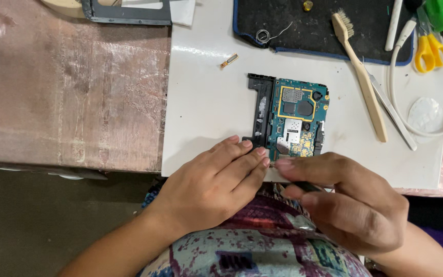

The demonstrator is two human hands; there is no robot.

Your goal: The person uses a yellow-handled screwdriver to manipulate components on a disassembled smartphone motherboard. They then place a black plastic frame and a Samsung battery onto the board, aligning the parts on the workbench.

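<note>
A teal circuit board with gold-edged shields lies in a black plastic frame on a white work board. My left hand rests flat at the near edge, its fingertips touching the frame's bottom corner. My right hand is closed around a thin dark tool, whose tip is hidden near the circuit board's lower edge.
A black mat at the back holds a solder wire coil and a wooden brush. Metal tweezers, yellow scissors, a white cable and a small gold part lie nearby. Pink tabletop extends left.
</note>
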